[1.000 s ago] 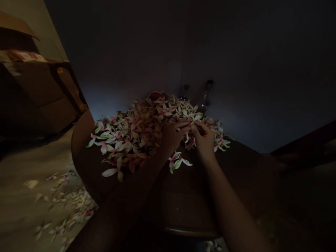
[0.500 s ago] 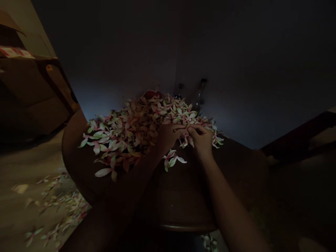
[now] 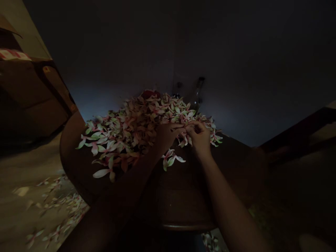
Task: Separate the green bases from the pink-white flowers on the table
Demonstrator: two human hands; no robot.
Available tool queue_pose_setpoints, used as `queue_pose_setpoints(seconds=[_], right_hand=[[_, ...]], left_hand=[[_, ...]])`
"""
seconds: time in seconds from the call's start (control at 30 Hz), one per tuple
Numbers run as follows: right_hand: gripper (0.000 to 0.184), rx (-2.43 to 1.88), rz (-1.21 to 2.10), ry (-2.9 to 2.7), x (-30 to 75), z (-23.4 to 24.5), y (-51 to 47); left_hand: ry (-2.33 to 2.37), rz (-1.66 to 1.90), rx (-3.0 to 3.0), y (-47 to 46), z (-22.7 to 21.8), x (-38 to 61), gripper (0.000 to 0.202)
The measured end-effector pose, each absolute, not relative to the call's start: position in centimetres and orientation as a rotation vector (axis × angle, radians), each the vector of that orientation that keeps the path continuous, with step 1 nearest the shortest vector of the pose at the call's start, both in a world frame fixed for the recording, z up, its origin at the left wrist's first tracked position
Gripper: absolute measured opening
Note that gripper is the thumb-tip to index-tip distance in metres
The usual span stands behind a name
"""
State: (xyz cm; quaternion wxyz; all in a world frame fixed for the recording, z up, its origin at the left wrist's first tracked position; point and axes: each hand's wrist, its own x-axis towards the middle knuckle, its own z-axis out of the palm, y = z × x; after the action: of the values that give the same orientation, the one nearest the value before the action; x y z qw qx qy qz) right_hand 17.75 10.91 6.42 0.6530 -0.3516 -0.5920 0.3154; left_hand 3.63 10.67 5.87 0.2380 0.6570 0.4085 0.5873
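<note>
A large heap of pink-and-white flowers point(image 3: 141, 119) with green-tipped petals covers the back of a dark round table point(image 3: 189, 196). Just in front of the heap, my left hand point(image 3: 168, 134) and my right hand point(image 3: 199, 136) meet fingertip to fingertip. Both are closed in a pinch on what looks like a flower point(image 3: 184, 139), its petals showing below the fingers; the exact grip is too dark to make out. One loose flower point(image 3: 172, 158) lies on the tabletop nearer to me, between my forearms.
Behind the heap stands a clear bottle point(image 3: 197, 96) with a dark cap, close to the dark wall point(image 3: 118, 45). A red thing point(image 3: 150, 93) shows at the top of the heap. More flowers point(image 3: 70, 206) lie on the floor at left, and cardboard boxes point(image 3: 28, 98) stand farther back.
The view has shifted slightly. My hands stay together at the same spot, with the right fingers a little more arched. The heap and the loose flower look unmoved.
</note>
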Motion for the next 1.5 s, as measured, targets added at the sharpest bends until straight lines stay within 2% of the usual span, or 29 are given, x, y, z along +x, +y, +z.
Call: queue_pose_setpoints(seconds=[0.7,0.97,1.3,1.5], right_hand=[[0.013,-0.772,0.707,-1.363,17.9,6.4,10.8],[0.022,-0.790,0.725,-1.378,17.9,6.4,11.0],[0.019,-0.975,0.346,-1.632,18.2,6.1,10.5],[0.014,-0.857,0.290,-1.357,17.4,6.6,8.9]], left_hand=[[1.082,1.630,1.754,10.9,5.7,3.4,0.014],[1.124,1.629,1.824,11.0,5.8,3.3,0.015],[1.231,1.635,1.939,10.5,6.3,3.3,0.016],[1.453,1.791,1.507,10.2,6.6,3.2,0.016]])
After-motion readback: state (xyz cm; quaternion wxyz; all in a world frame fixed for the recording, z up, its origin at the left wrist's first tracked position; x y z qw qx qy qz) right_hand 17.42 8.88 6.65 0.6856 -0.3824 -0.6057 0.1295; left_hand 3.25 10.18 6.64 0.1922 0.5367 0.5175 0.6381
